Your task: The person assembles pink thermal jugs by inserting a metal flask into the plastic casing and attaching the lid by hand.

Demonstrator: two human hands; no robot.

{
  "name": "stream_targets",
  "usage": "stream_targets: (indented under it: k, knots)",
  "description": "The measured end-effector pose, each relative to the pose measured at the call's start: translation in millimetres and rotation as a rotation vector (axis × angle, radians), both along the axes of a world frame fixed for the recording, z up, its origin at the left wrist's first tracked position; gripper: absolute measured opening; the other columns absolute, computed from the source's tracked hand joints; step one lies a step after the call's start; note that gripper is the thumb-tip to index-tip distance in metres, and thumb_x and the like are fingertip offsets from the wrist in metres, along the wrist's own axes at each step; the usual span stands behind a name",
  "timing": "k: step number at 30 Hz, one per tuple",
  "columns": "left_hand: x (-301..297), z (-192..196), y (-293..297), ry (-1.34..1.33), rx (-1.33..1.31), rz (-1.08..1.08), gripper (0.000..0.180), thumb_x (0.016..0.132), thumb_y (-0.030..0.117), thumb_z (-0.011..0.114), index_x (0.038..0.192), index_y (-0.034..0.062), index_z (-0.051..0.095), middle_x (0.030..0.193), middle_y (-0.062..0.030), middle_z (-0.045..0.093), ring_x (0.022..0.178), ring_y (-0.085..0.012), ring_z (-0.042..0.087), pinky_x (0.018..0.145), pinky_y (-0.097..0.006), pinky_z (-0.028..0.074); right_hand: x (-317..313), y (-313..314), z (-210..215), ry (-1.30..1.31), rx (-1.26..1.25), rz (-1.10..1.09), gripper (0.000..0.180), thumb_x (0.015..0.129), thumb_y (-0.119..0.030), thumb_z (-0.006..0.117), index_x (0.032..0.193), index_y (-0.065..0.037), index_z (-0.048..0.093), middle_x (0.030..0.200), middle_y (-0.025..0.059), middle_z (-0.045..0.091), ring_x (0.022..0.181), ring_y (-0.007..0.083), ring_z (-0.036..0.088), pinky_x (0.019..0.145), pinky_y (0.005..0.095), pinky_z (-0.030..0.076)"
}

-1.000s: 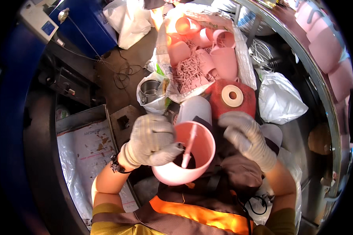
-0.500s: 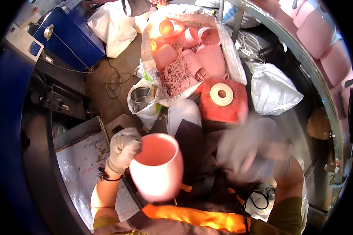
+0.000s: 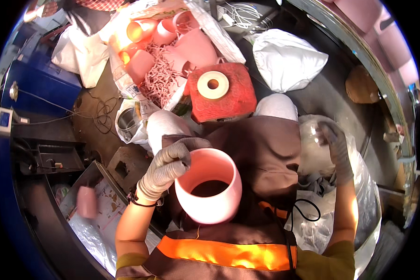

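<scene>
A pink plastic pot (image 3: 209,205) is tilted above my lap, its wide mouth facing up and a dark round area showing inside. My left hand (image 3: 165,170), in a grey work glove, is closed on the pot's upper left rim. Out to the right, my gloved right hand (image 3: 333,142) is at the edge of a clear plastic bag (image 3: 315,147), its fingers bent and seeming to pinch the film. Beyond my knees stands a worn red block (image 3: 228,105) with a cream ring-shaped roll (image 3: 213,85) on top.
A large white sack (image 3: 224,39) holds several pink pots and pink shavings. A blurred pink piece (image 3: 86,203) shows over the box (image 3: 109,175) at left. Around me are a white bag (image 3: 289,58), a metal pail in a bag (image 3: 127,122) and floor cables (image 3: 100,114).
My right hand has moved right, from beside the pot to the clear bag. The pot has shifted right and tipped its mouth toward me. A pink piece now appears at the left box.
</scene>
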State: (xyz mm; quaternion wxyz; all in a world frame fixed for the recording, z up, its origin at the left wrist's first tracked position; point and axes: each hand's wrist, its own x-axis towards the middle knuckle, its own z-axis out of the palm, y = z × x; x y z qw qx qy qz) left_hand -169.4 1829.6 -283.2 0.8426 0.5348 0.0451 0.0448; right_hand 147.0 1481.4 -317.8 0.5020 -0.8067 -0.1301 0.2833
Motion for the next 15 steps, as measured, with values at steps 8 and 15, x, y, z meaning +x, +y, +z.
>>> stream_targets:
  k: [8, 15]
  knots:
    - [68.7, 20.1, -16.8, 0.477, 0.513, -0.024, 0.038, 0.078, 0.014, 0.058, 0.113, -0.0024, 0.062, 0.108, -0.0061, 0.062, 0.104, -0.0178, 0.056, 0.096, -0.03, 0.042, -163.6, -213.3, -193.7, 0.107, -0.742, 0.022, 0.032, 0.087, -0.023, 0.061, 0.114, -0.008, 0.062, 0.118, 0.0098, 0.062, 0.098, 0.0235, 0.063, 0.083, 0.035, 0.05]
    - [117.4, 9.8, -22.0, 0.549, 0.496, -0.213, 0.026, 0.078, 0.007, 0.063, 0.102, -0.0022, 0.066, 0.101, -0.0056, 0.063, 0.088, -0.0133, 0.059, 0.083, -0.025, 0.047, -193.5, -199.5, -226.6, -0.074, -1.023, 0.059, 0.028, 0.088, -0.028, 0.057, 0.108, -0.01, 0.064, 0.118, 0.0136, 0.063, 0.104, 0.0309, 0.062, 0.091, 0.0429, 0.048]
